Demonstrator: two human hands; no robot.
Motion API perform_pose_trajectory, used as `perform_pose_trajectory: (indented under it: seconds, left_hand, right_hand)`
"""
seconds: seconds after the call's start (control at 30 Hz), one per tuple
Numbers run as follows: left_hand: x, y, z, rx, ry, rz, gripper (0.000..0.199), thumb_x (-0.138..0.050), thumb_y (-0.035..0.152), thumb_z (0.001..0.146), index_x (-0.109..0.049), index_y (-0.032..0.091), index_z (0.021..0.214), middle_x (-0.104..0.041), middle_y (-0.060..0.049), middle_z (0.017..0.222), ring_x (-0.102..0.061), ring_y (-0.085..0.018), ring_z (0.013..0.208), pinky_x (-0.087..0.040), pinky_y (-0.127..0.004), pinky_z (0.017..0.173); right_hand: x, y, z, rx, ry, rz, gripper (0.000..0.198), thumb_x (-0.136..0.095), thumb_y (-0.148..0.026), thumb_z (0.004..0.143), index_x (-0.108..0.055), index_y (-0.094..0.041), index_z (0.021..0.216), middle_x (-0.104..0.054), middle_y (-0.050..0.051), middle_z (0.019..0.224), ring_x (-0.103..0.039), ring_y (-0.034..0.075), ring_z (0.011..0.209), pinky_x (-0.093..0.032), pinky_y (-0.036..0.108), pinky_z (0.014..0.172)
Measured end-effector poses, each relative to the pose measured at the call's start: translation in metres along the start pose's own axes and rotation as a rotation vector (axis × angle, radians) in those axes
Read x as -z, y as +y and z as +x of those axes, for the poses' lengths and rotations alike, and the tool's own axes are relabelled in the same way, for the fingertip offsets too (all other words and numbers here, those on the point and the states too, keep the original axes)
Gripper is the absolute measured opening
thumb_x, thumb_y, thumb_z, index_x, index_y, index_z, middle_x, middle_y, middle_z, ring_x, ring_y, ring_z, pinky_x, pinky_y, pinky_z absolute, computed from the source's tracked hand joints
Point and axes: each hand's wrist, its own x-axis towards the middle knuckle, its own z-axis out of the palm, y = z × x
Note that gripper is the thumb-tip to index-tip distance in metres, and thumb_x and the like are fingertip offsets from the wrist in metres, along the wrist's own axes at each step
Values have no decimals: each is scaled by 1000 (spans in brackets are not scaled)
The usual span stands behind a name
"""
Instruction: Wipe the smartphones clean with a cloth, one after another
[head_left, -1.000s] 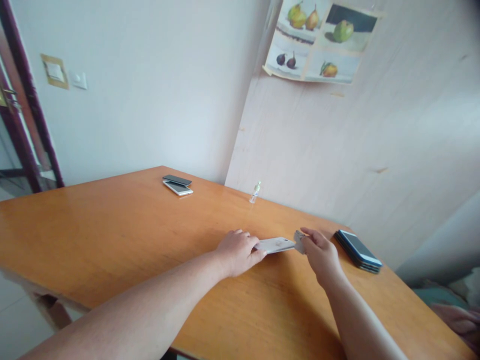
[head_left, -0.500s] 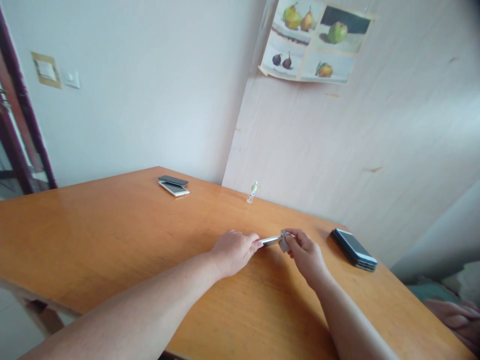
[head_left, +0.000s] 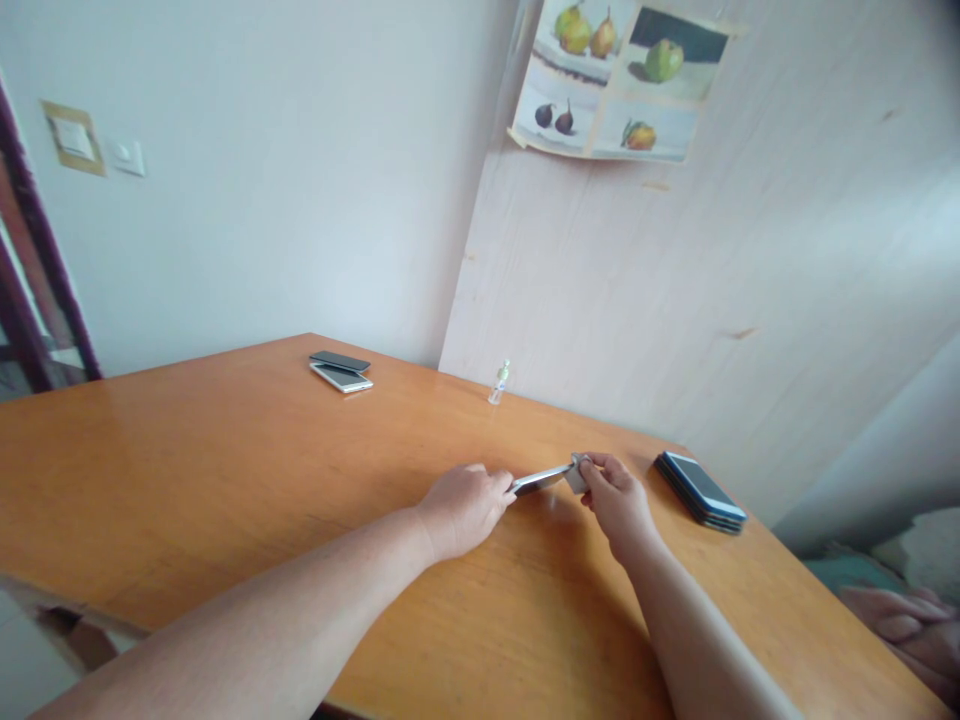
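Note:
My left hand (head_left: 469, 508) is closed on the left end of a smartphone (head_left: 541, 481), which I see nearly edge-on, tilted above the table. Between the fingers of my right hand (head_left: 613, 498) is a small grey-white cloth (head_left: 577, 474), pinched and folded over the phone's right end. Beyond my hands a small clear spray bottle (head_left: 498, 383) with a pale green top stands near the table's back edge.
The wooden table (head_left: 225, 450) runs back to the wall. A white phone (head_left: 341, 377) and a dark phone (head_left: 340, 361) lie at the back left. At the right is a stack of several phones (head_left: 701, 490). Fruit pictures (head_left: 622, 80) hang above.
My right hand has shifted slightly right with the cloth, and more of the phone's length shows between the hands. My left hand keeps its grip. The whole view has moved a little.

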Motion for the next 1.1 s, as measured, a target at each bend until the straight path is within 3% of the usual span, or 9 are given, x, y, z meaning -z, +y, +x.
perform_pose_trajectory:
  seconds: [0.1, 0.27, 0.33, 0.53, 0.6, 0.73, 0.9, 0.97, 1.1]
  left_hand:
    - [0, 1, 1, 10, -7, -7, 29, -35, 39, 101, -59, 22, 96, -66, -6, 82, -64, -22, 75, -46, -30, 68]
    - [3, 1, 0, 26, -18, -54, 28, -36, 38, 101, -60, 22, 98, -67, -7, 85, -66, -22, 78, -46, -29, 67]
    - [5, 1, 0, 23, -20, -76, 30, -34, 38, 101, -60, 23, 99, -67, -6, 85, -65, -22, 78, -46, -29, 66]
    - [4, 1, 1, 39, -39, -51, 30, -34, 39, 101, -58, 21, 96, -66, -7, 83, -64, -22, 75, -45, -29, 66]
    - [3, 2, 1, 30, -35, -41, 29, -34, 38, 101, -58, 21, 97, -65, -7, 82, -64, -22, 74, -46, -30, 66]
    - [3, 3, 1, 37, -25, -63, 28, -36, 38, 100, -58, 21, 96, -66, -7, 84, -65, -23, 77, -46, -31, 66]
    - [4, 2, 0, -2, -18, -127, 21, -41, 28, 97, -61, 22, 99, -67, -7, 85, -65, -23, 81, -47, -30, 70]
    - [4, 2, -1, -4, -16, -124, 23, -40, 30, 98, -61, 22, 98, -67, -7, 84, -65, -22, 80, -47, -30, 70]
    - [4, 4, -1, 6, -19, -82, 28, -37, 38, 100, -60, 21, 97, -66, -7, 85, -64, -22, 80, -47, -30, 70]
  right_hand:
    - [-5, -3, -6, 46, -62, 3, 41, -60, -54, 81, -65, -18, 99, -60, -1, 62, -52, 13, 52, -41, 24, 49]
    - [-33, -21, -39, 219, -378, 32, 38, -53, -53, 88, -66, -20, 101, -62, -1, 68, -51, 12, 56, -43, 24, 52]
    - [-38, -24, -43, 241, -420, 42, 37, -54, -53, 88, -66, -20, 101, -64, 0, 70, -51, 12, 56, -42, 23, 52]
    - [-12, -6, -8, 48, -79, 95, 44, -60, -57, 80, -65, -16, 95, -59, 0, 63, -47, 11, 49, -40, 24, 47]
    - [-6, -2, 0, 16, -23, 123, 46, -62, -58, 77, -65, -16, 95, -59, 0, 62, -47, 11, 48, -39, 24, 46]
    - [-19, -13, -17, 57, -114, 90, 42, -59, -57, 80, -64, -17, 93, -60, -1, 61, -47, 12, 49, -38, 24, 47]
    - [-47, -38, -51, 237, -266, -99, 30, -52, -46, 87, -68, -21, 88, -67, 1, 66, -57, 15, 59, -41, 24, 55]
    - [-44, -38, -48, 253, -224, -199, 28, -51, -44, 86, -69, -22, 86, -67, 0, 65, -58, 16, 60, -41, 25, 57]
    - [-16, -18, -16, 142, -30, -297, 31, -51, -45, 84, -70, -21, 83, -66, 1, 61, -58, 18, 57, -39, 26, 54]
